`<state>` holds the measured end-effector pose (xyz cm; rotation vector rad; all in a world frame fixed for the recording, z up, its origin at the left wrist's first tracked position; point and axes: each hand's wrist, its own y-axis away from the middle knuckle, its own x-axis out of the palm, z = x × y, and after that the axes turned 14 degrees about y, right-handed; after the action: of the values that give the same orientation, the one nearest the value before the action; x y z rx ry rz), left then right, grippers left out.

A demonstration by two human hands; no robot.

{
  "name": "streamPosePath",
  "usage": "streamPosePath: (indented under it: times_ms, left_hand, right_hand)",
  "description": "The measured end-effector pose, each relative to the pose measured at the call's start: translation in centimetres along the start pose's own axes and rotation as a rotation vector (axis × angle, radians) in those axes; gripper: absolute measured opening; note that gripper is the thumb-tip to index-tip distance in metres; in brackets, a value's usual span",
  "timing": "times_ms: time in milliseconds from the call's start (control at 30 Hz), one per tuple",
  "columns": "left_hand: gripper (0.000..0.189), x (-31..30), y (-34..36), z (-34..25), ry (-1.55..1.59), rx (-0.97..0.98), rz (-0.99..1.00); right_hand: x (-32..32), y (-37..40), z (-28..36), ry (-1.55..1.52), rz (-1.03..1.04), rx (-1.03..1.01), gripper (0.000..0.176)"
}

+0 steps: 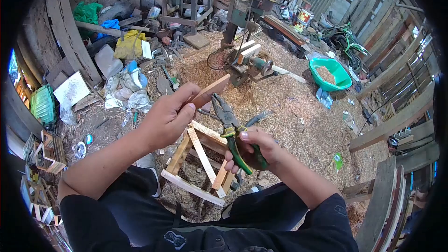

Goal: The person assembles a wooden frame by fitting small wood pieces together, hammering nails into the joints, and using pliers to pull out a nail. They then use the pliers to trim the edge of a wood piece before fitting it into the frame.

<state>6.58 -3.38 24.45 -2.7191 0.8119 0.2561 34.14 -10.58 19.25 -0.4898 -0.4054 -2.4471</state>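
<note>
Between its thumb and fingers, my left hand grips a short flat piece of wood, its far end pointing up and to the right. My right hand is wrapped round the green and yellow handles of a pair of pliers. The pliers' jaws reach up to the lower edge of the wood piece, overlapping it in this view. Below both hands, a wooden frame with a diagonal slat lies on the ground between my legs, partly hidden by the right hand and pliers.
Wood shavings cover the ground. A machine with timber on it stands ahead. To the right are a green basin of shavings and a small green motorbike. Plastic bags and a yellow sack lie left.
</note>
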Motion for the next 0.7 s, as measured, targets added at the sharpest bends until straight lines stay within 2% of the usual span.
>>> streamPosePath:
  times_ms: [67, 133, 300, 433, 467, 500, 533, 600, 667, 700]
  left_hand:
    - [0.021, -0.2, 0.5, -0.2, 0.005, -0.002, -0.001]
    - [0.022, -0.2, 1.2, -0.7, 0.011, -0.011, 0.001]
    - [0.026, -0.2, 1.9, -1.6, -0.089, 0.096, 0.019]
    - [0.025, -0.1, 2.0, -1.2, -0.041, 0.116, 0.011]
    - [0.025, -0.2, 2.0, -0.8, -0.033, 0.187, 0.031]
    - [0.025, -0.1, 2.0, -0.6, -0.023, 0.256, 0.048]
    - [0.025, -0.1, 2.1, -0.6, -0.017, 0.256, 0.044]
    - [0.026, 0.0, 2.5, -0.7, -0.029, 0.315, 0.040]
    - [0.026, -0.3, 2.6, -0.8, -0.048, 0.354, 0.057]
    - [0.026, -0.4, 2.8, -0.8, -0.071, 0.397, 0.079]
  right_hand:
    - [0.8, -0.1, 0.1, -0.151, 0.069, 0.030, 0.043]
    - [1.5, 0.1, -0.3, -0.126, 0.087, 0.037, 0.048]
    - [2.7, -0.5, -1.5, -0.425, 0.331, 0.068, 0.057]
    - [4.0, -0.2, -1.2, -0.511, 0.387, 0.045, 0.058]
    - [4.2, -0.2, -1.0, -0.507, 0.383, 0.046, 0.058]
    - [4.3, -0.1, -0.9, -0.579, 0.463, 0.042, 0.058]
    - [4.5, 0.0, -0.9, -0.651, 0.544, 0.040, 0.058]
    - [5.0, 0.3, -1.0, -0.671, 0.532, 0.034, 0.057]
    - [5.0, 0.2, -1.1, -0.681, 0.655, 0.013, 0.057]
    - [5.3, 0.4, -0.9, -0.645, 0.639, 0.018, 0.056]
